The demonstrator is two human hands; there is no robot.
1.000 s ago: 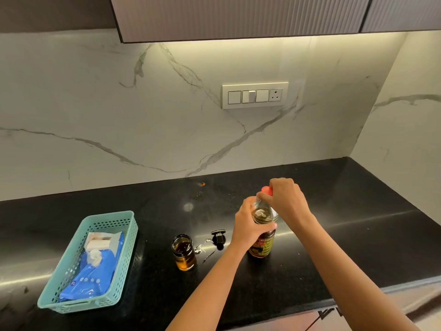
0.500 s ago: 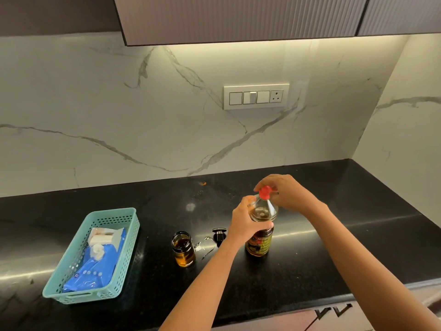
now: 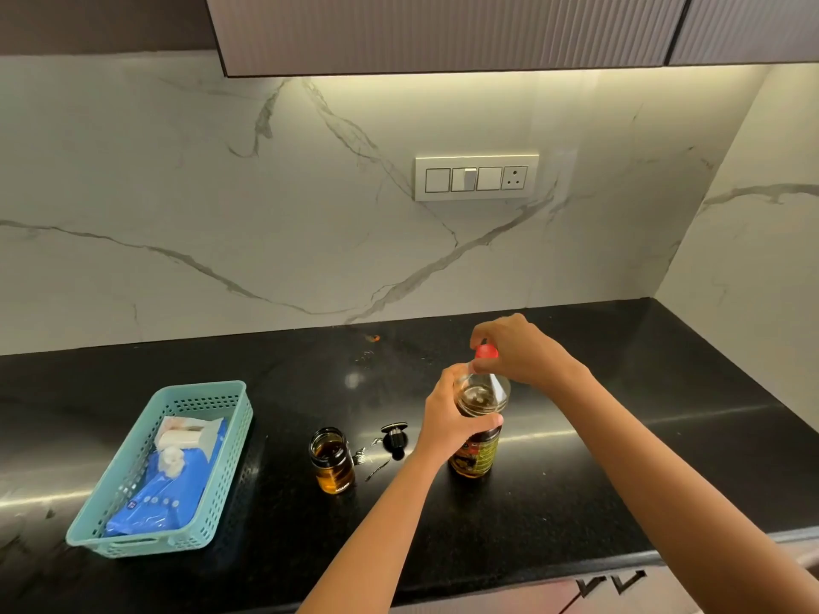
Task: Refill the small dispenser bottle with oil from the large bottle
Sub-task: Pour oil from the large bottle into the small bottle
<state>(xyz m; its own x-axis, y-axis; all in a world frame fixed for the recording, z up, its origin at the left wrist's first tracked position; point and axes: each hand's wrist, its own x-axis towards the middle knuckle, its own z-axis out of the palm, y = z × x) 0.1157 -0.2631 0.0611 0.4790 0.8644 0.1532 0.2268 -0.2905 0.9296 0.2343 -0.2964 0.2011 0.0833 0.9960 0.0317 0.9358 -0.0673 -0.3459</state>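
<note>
While the large bottle [image 3: 476, 429] stands upright on the black counter [image 3: 620, 458], the left hand [image 3: 447, 421] wraps its shoulder, fingers curled round the clear upper body above the label, and the right hand [image 3: 516, 352] pinches the red cap [image 3: 486, 351] from above and behind. The cap appears seated on the neck; whether it is loosened cannot be told. To the left of the large bottle, near but apart from it, stands the small dispenser bottle [image 3: 332, 460], open at the mouth and holding amber oil in its lower half. Between the two lies the black dispenser top [image 3: 394, 436], touching neither. Further left of the large bottle, well apart, sits a teal basket [image 3: 221, 436] containing a blue wipes packet [image 3: 159, 498]. Judged from its look, the large bottle is thin clear plastic, partly filled: moderately heavy, liable to yield under a hard squeeze, and possibly slick if oil has run down its sides. The best hold for pouring would be round the labelled body, low enough to steer the tilt. The small bottle seems to be glass with a narrow mouth, light and easily tipped, so it would want steadying at its base during the pour.
</note>
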